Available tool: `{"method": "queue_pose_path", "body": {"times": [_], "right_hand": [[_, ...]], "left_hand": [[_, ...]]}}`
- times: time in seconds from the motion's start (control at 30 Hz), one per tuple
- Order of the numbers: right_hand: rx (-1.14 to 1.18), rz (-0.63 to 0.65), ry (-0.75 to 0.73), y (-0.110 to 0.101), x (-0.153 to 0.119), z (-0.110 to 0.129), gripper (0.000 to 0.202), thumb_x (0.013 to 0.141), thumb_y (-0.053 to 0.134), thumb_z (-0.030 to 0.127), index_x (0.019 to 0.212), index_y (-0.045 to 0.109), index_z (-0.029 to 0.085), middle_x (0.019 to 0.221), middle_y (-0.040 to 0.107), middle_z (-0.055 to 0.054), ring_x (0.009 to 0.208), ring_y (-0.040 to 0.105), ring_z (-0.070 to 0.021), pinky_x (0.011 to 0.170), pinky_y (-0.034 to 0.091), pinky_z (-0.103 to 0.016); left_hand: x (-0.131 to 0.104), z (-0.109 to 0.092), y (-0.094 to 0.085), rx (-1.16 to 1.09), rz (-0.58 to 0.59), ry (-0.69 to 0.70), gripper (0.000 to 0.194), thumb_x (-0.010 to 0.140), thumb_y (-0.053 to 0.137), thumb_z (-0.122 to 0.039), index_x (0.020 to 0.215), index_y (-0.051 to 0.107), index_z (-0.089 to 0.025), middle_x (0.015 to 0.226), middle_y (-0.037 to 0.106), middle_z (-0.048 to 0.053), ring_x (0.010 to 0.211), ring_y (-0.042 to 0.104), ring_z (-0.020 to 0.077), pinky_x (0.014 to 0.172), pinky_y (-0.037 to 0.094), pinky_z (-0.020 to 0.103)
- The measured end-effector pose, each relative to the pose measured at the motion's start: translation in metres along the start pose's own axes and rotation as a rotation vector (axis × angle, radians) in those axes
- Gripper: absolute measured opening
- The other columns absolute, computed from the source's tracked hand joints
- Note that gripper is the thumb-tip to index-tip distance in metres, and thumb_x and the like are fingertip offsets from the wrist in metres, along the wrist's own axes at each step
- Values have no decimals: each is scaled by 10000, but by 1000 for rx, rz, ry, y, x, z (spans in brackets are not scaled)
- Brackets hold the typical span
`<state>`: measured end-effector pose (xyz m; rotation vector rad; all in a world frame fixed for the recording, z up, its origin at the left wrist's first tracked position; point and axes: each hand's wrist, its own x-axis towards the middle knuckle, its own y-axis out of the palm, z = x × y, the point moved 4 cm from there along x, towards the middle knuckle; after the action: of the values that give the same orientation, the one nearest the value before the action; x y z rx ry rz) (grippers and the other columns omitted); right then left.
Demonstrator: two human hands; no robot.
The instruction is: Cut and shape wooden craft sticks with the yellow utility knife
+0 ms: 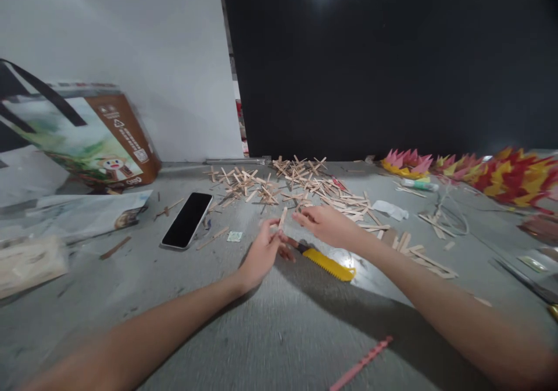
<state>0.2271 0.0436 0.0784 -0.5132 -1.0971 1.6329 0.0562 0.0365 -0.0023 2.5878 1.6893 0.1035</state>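
My left hand (261,255) pinches a small pale wooden craft stick (283,219) that points up and away from me. Just to the right, my right hand (325,223) hovers close to the stick's tip, its fingers curled together; whatever lies between them is too small to make out. Under both hands a yellow-handled cutter (329,264) with a ridged edge rests on the grey table (244,344), its narrow end partly hidden by my left fingers. Beyond my hands lies a heap of crossed wooden sticks (248,183), and flat loose sticks (421,257) are scattered to the right.
A black phone (187,219) lies left of my hands, with a printed bag (82,141) behind it. Red, pink and yellow folded paper pieces (501,176) stand at the far right, near a glue stick (421,185). A pink twisted strip (361,363) lies in front.
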Motion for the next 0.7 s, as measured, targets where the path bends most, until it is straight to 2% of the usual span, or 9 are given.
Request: {"method": "queue_pose_path", "body": {"times": [0.13, 0.23, 0.3, 0.37, 0.47, 0.57, 0.7], "right_hand": [[-135, -99, 133, -32, -14, -36, 490, 1054, 416, 513, 720, 602, 205, 600, 599, -26, 549, 514, -163, 554, 263, -297], [-299, -151, 251, -37, -37, -73, 405, 1058, 414, 466, 852, 645, 204, 714, 664, -54, 629, 589, -192, 591, 320, -289], [-386, -171, 267, -33, -52, -94, 328, 1051, 446, 440, 1047, 661, 191, 817, 695, -80, 701, 634, -218, 664, 402, -301], [-412, -150, 170, -23, -61, -108, 300, 1012, 540, 417, 1168, 660, 190, 1055, 691, -134, 889, 668, -249, 808, 470, -338], [-372, -132, 115, -10, -67, -123, 230, 1008, 552, 362, 1117, 690, 214, 1122, 654, -128, 1045, 649, -269, 903, 489, -368], [-349, -126, 99, -1, -64, -132, 229, 1041, 470, 274, 1024, 683, 190, 1051, 653, -116, 996, 647, -243, 921, 489, -354], [-330, -131, 105, 2, -60, -140, 208, 1043, 476, 275, 1001, 652, 174, 1023, 651, -116, 935, 641, -233, 856, 487, -332]], "left_hand": [[1, -2, -1, -2, -42, -12, 296, 995, 499, -408, 1183, 366, -223, 780, 741, 5, 498, 670, 151, 563, 481, 266], [0, -3, -1, 16, -44, -11, 216, 988, 499, -382, 1104, 411, -222, 709, 693, -33, 466, 628, 127, 524, 443, 241], [1, -3, -1, 27, -51, 3, 225, 976, 529, -414, 1058, 448, -221, 635, 619, -70, 440, 570, 111, 489, 417, 226], [1, -2, -2, 41, -61, 15, 266, 958, 569, -463, 1018, 483, -219, 578, 537, -97, 416, 506, 96, 464, 386, 212], [2, -1, -4, 76, -69, 22, 313, 935, 610, -508, 962, 526, -208, 557, 500, -97, 416, 471, 83, 469, 377, 203], [2, -1, -4, 90, -71, 27, 327, 922, 637, -506, 969, 544, -196, 634, 576, -62, 454, 521, 91, 484, 412, 215], [2, -3, -5, 73, -91, 9, 310, 934, 620, -482, 993, 533, -190, 782, 660, -16, 482, 587, 91, 512, 434, 228]]}}
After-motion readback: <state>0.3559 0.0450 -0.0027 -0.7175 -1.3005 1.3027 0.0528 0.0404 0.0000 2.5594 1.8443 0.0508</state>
